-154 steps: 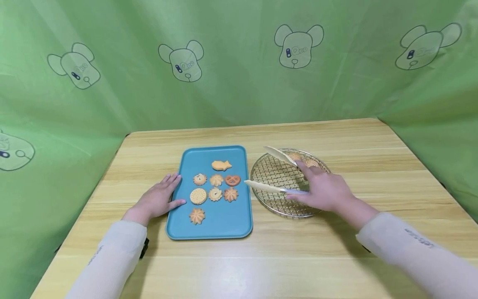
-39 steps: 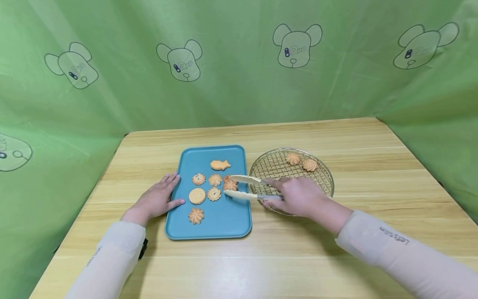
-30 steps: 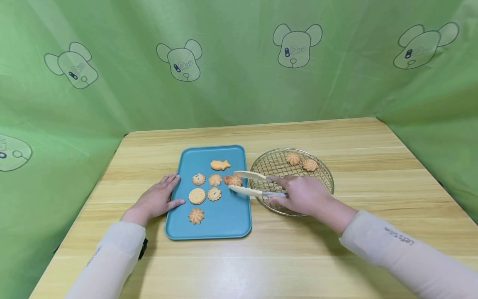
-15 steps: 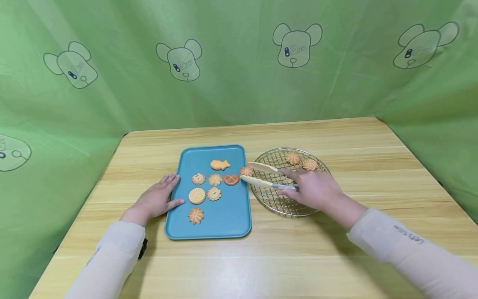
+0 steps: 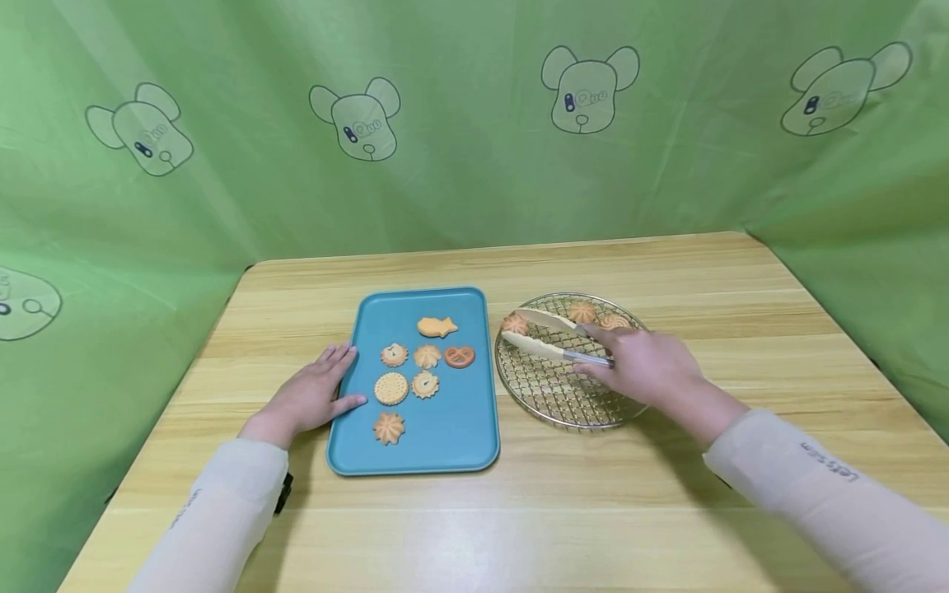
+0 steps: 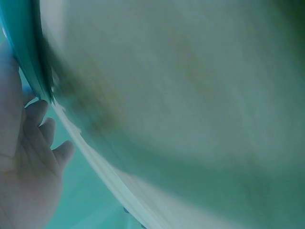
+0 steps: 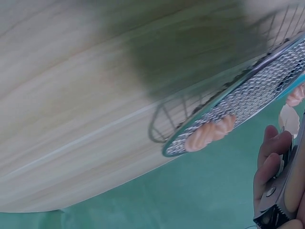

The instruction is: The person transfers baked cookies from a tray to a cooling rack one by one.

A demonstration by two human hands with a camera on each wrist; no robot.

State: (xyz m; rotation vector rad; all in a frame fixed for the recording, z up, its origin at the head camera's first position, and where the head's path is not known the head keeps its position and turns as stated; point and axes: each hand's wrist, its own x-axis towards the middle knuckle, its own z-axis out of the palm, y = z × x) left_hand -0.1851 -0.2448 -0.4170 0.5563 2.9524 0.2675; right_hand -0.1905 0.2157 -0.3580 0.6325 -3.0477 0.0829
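My right hand [image 5: 656, 366] grips a pair of tongs [image 5: 544, 346] with pale tips and metal arms. Between the tips is a brown flower-shaped cookie [image 5: 515, 324], held over the far left part of a round wire rack [image 5: 549, 399]. In the right wrist view this cookie [image 7: 295, 97] is clear of the mesh. Fingers spread, my left hand [image 5: 311, 397] rests on the left rim of a blue tray [image 5: 445, 449]. Several cookies lie on the tray, including a fish-shaped cookie [image 5: 437, 327], a pretzel-shaped cookie [image 5: 460, 357] and a round cookie [image 5: 391, 389].
Two cookies sit at the rack's far right: a ridged cookie [image 5: 582, 312] and a swirled cookie [image 5: 614, 322], the latter partly behind the right hand. Tray and rack stand side by side on a wooden table [image 5: 445, 535]. A green curtain [image 5: 474, 189] surrounds the table's back and sides.
The tongs reached over the tray, took the brown flower-shaped cookie beside the pretzel-shaped one, and carried it right and away from me over the rack. The left hand has stayed on the tray's rim.
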